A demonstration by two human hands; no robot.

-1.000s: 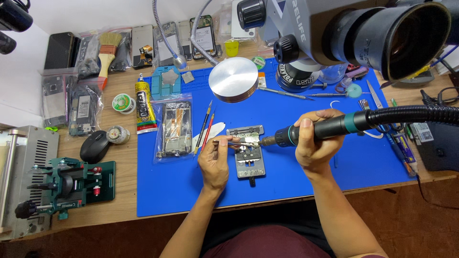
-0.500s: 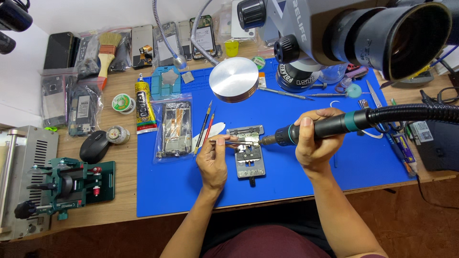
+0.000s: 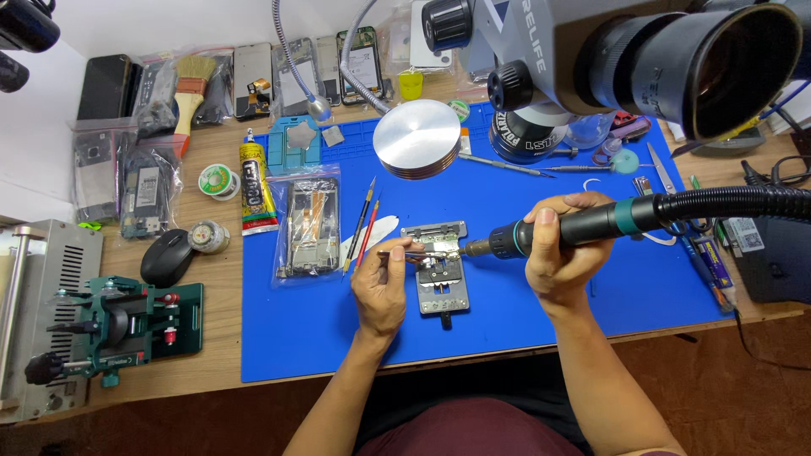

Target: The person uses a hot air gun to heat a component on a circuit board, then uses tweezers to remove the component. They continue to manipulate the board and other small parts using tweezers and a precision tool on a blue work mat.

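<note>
While the fingers of the left hand are pinched together on a pair of tweezers, the tips of that tool reach onto a small metal board holder lying on the blue work mat. What the tweezer tips touch there is too small to tell, possibly a small board part. Across from it, the right hand has its fingers wrapped tight around the dark handle of a hot air tool, whose nozzle points left at the top of the holder, just beside the tweezer tips. A ribbed black hose runs from the handle off to the right. Left of the holder lie two thin red-handled tools and a bagged phone frame. Behind, a round metal disc sits under the microscope. On the wooden desk at far left rest a black mouse and a green clamp jig.
</note>
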